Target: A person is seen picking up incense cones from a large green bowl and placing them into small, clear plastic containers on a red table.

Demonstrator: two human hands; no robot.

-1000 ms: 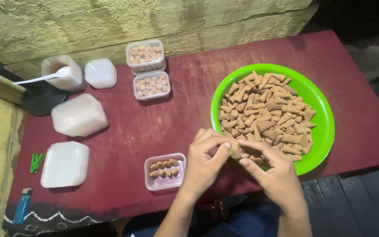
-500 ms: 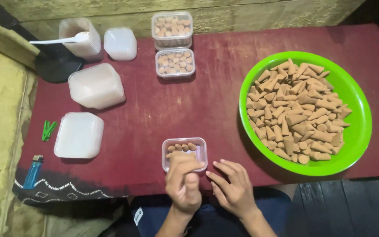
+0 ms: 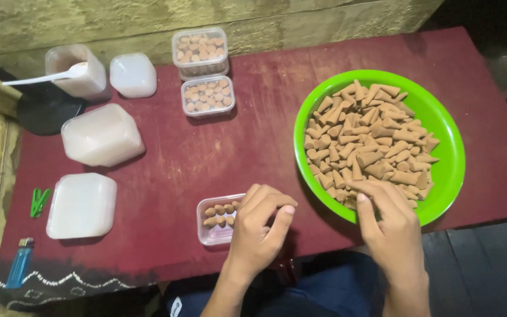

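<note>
Two hands work beside the green plate (image 3: 448, 176): right hand (image 3: 391, 226) pinches cones (image 3: 365, 135) at its near rim; left hand (image 3: 259, 226), half-curled (contents unclear), covers the small tub (image 3: 215, 226). Lift few, seat upright.

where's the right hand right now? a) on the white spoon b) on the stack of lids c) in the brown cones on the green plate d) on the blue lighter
c: the right hand has its fingertips in the brown cones at the near edge of the green plate.
</note>
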